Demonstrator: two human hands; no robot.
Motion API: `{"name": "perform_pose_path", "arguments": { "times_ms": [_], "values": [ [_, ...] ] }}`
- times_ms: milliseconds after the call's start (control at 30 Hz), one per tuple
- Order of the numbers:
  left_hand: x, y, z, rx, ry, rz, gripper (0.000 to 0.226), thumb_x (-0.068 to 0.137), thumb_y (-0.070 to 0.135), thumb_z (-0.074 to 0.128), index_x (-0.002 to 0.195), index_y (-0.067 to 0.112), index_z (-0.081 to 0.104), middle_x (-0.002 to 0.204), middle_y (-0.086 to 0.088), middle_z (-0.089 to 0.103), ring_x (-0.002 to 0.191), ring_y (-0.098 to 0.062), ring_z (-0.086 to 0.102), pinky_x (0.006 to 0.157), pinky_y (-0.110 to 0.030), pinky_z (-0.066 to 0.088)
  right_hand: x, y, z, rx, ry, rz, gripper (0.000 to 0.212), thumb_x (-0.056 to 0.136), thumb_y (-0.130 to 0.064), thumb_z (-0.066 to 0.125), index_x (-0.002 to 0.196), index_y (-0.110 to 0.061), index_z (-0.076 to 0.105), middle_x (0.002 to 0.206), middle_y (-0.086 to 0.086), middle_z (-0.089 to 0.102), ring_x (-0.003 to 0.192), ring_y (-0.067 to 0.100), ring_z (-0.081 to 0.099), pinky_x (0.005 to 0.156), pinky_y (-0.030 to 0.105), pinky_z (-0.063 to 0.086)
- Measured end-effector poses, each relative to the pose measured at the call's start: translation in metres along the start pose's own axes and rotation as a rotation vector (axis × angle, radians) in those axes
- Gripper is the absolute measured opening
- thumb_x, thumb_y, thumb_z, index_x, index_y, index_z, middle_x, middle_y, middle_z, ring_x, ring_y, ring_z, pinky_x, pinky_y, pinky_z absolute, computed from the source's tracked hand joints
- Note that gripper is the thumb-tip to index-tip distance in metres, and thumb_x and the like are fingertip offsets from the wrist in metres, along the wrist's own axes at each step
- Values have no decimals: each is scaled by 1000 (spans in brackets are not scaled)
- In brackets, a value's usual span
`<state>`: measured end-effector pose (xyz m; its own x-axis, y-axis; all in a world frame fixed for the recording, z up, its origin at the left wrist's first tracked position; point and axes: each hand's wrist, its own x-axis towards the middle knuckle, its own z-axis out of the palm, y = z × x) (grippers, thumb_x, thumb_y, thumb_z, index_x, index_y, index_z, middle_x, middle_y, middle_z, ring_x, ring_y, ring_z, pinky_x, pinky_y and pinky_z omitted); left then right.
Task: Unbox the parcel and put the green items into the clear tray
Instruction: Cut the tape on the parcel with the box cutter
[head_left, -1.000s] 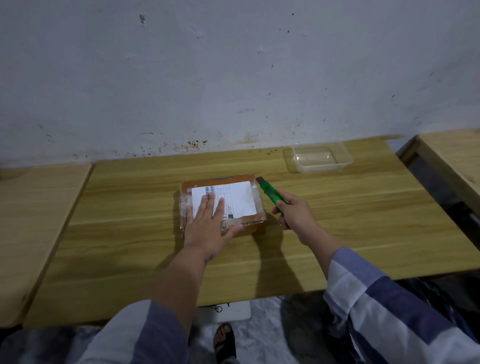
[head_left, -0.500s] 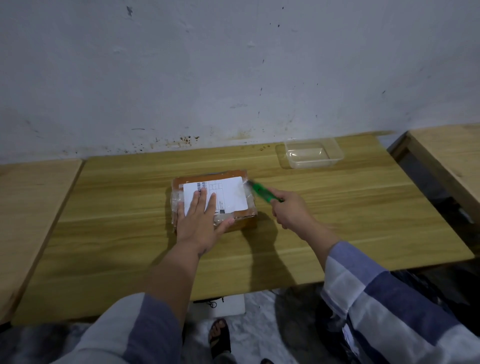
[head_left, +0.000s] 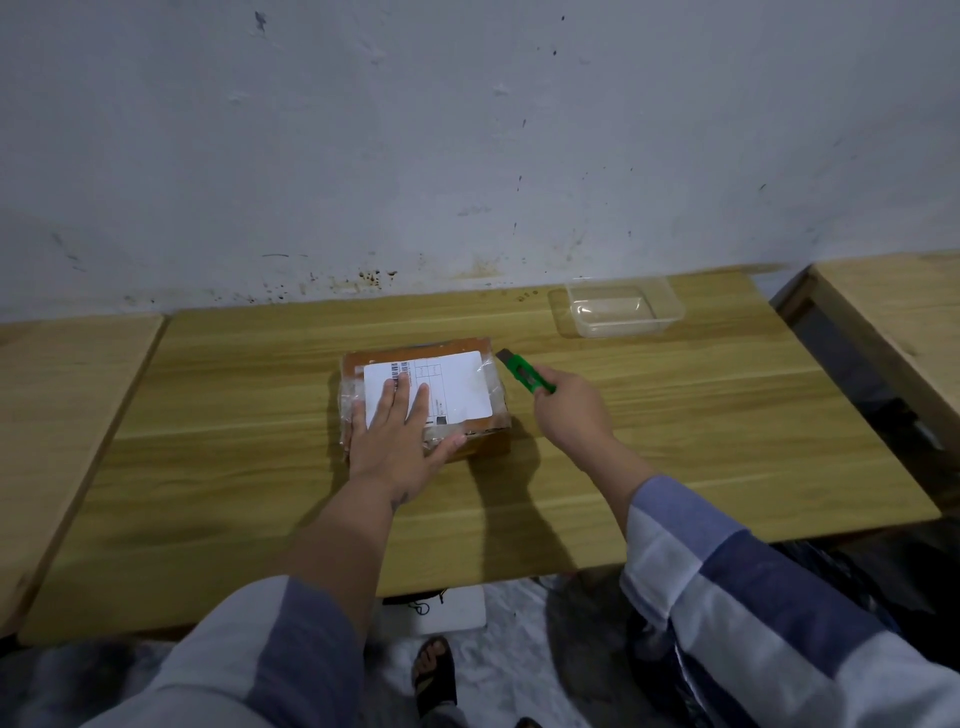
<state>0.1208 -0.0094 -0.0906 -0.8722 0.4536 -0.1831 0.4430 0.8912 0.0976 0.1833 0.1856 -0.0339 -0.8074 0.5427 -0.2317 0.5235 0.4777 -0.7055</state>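
A brown cardboard parcel (head_left: 462, 353) wrapped in clear tape, with a white shipping label on top, lies in the middle of the wooden table (head_left: 675, 441). My left hand (head_left: 397, 434) rests flat on the parcel's near left part, fingers spread over the label. My right hand (head_left: 569, 410) grips a green utility knife (head_left: 524, 373), whose tip sits just off the parcel's far right corner. An empty clear tray (head_left: 623, 312) stands at the table's back right, near the wall.
A second wooden table (head_left: 904, 322) stands to the right across a dark gap, and another (head_left: 57, 405) adjoins on the left. The grey wall runs close behind. Below the near edge are a white object on the floor (head_left: 441, 608) and a sandalled foot (head_left: 434, 675).
My right hand has drawn the knife slightly back from the parcel's right edge toward its far corner. The left hand stays pressed on the parcel.
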Motion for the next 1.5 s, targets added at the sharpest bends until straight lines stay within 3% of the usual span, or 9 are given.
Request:
{"name": "perform_pose_path", "arguments": {
  "times_ms": [300, 567, 700, 833, 933, 1233, 1500],
  "values": [
    [-1, -2, 3, -28, 50, 12, 91, 81, 80, 12, 152, 26, -6, 159, 0, -18, 144, -14, -22, 118, -48, -7, 18, 10, 7, 319, -49, 127, 45, 90, -12, 44, 128, -34, 56, 73, -7, 55, 54, 15, 47, 49, 30, 38],
    [-2, -3, 5, -5, 58, 21, 93, 77, 81, 7, 152, 27, -5, 159, 0, -16, 145, -15, -21, 117, -48, -8, 23, 15, 3, 328, -102, 117, 42, 93, -14, 45, 129, -34, 54, 70, -5, 55, 52, 14, 44, 44, 27, 35],
    [0, -4, 4, -15, 58, 17, 93, 77, 81, 7, 152, 27, -5, 159, 0, -16, 145, -14, -21, 117, -48, -8, 24, 11, -1, 193, -116, 64, 42, 94, -17, 45, 131, -36, 51, 74, -9, 54, 56, 11, 46, 47, 26, 38],
    [1, -2, 5, -3, 61, -11, 91, 79, 80, 9, 152, 27, -6, 159, 1, -16, 145, -14, -20, 118, -48, -8, 15, 8, 0, 41, -85, -21, 43, 94, -19, 44, 134, -34, 50, 103, 2, 65, 64, 16, 54, 52, 26, 42],
    [0, -1, 5, 0, 54, -8, 90, 80, 79, 10, 152, 27, -7, 159, 0, -17, 145, -15, -21, 117, -48, -8, 8, 8, 1, -14, -63, -61, 43, 94, -18, 44, 136, -30, 48, 120, 6, 66, 83, 24, 61, 62, 27, 43],
    [0, -1, 3, -12, 40, -10, 90, 81, 79, 12, 152, 27, -5, 159, 1, -17, 145, -14, -20, 118, -48, -6, -9, 1, 5, -193, 10, -110, 46, 93, -16, 41, 136, -32, 47, 103, 9, 69, 74, 23, 56, 59, 28, 43],
    [1, -1, 5, -19, 52, -18, 91, 79, 80, 10, 152, 27, -5, 159, 1, -17, 145, -14, -20, 117, -48, -6, -22, 2, 6, -310, 8, -129, 48, 93, -17, 38, 139, -30, 41, 104, 13, 67, 90, 31, 61, 66, 31, 43]
  ]
}}
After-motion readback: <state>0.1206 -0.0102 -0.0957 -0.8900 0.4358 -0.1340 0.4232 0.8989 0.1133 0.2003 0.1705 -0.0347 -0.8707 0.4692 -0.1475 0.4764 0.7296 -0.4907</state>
